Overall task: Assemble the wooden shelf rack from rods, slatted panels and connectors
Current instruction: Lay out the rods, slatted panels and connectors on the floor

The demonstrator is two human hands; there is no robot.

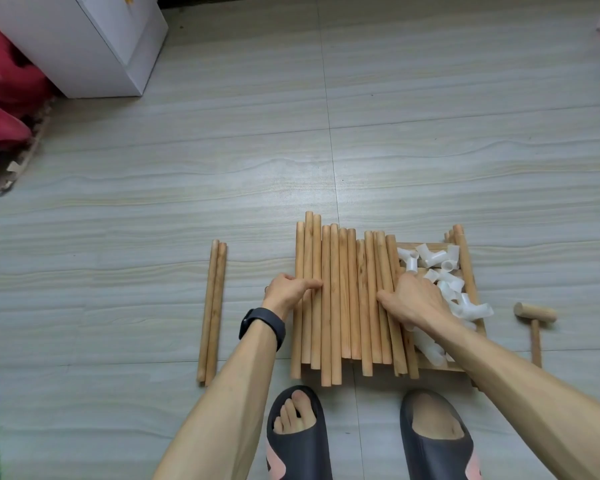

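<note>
The floor [430,150] is being used as the workplace. Toward its near edge the rods [343,299] are being kept bunched on the slatted panels [440,367], long axes running away from the person. Two spare rods [212,313] are being kept parallel, further left. The left hand [288,289], nearer these, is being curled in a narrow grip round the bunch's leftmost rods; the right hand [416,303] is being laid flat, grip wide, across rods and connectors [437,261]. No writing is being made out.
</note>
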